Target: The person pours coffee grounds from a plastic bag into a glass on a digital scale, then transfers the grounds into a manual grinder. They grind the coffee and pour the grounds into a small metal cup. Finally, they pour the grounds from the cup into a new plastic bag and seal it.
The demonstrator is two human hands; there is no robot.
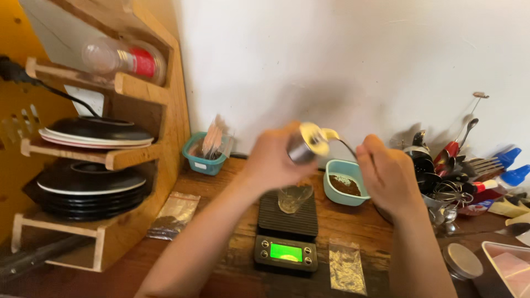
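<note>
My left hand (274, 161) holds a small shiny metal cylinder (305, 144) tipped on its side above a clear glass cup (293, 197). The cup stands on a black digital scale (287, 229) with a lit green display. My right hand (387, 175) grips a metal spoon (334, 136) whose bowl reaches to the mouth of the cylinder. Just behind the scale, between my hands, sits a light blue bowl (345, 182) with brown ground powder in it. The frame is blurred around the hands.
A wooden rack (118, 160) at left holds stacked black and white plates and a plastic bottle. A teal tub (205, 155) holds packets. Small plastic bags (346, 267) lie on the wooden table. Utensils (458, 165) crowd the right; a round metal lid (462, 261) lies near.
</note>
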